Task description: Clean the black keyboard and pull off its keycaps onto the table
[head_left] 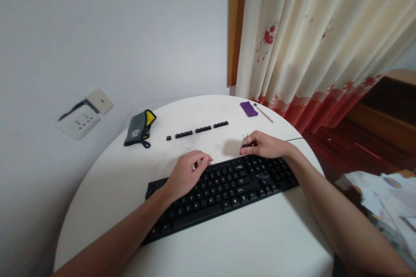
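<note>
A black keyboard (pixel 224 188) lies slantwise across the round white table, under both forearms. My left hand (pixel 188 171) rests over its back left part, thumb and fingers curled together near the back edge. Whether anything is between those fingertips is hidden. Beyond the keyboard's back right part, my right hand (pixel 260 145) pinches a small black piece (pixel 247 145), perhaps a keycap, with thin wires (pixel 245 137) sticking up beside it. Behind the hands runs a row of black keycaps (pixel 203 129), one alone at the left and the others in short groups.
A grey and yellow pouch (pixel 138 129) stands at the table's back left. Near the back right edge lie a purple cloth (pixel 249 109) and a thin brush (pixel 264 113). A curtain (pixel 292 52) hangs behind, a socket (pixel 79 125) is on the left wall, and papers (pixel 386 194) are at right.
</note>
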Available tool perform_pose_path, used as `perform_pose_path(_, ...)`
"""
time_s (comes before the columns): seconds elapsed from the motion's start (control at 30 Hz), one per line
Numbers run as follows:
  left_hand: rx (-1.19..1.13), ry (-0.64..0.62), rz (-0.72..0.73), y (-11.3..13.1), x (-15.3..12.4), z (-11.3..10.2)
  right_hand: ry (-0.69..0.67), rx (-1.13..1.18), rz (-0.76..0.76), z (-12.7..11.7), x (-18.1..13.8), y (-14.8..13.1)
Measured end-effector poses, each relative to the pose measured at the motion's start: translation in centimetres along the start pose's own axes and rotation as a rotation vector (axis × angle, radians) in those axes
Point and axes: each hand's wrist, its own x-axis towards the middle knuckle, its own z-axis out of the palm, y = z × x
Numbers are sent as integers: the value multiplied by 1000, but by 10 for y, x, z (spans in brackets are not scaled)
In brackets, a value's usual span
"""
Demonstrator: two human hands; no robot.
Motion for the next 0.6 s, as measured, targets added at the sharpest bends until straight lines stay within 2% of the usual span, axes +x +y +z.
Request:
perform_pose_path(0.13,-16,-27,-11,3,0,0,83,-77,81,4,5,6)
perform_pose_path(0.4,-25,-103,-33,4,-1,-1,136,-48,111,16,17,15)
perform_pose_path(0.53,-25,-108,-29,4,-2,-1,204,56,141,17,20,18)
perform_pose_path(0.6,-31,-105,-18,5,-1,-1,289,143,125,17,22,18)
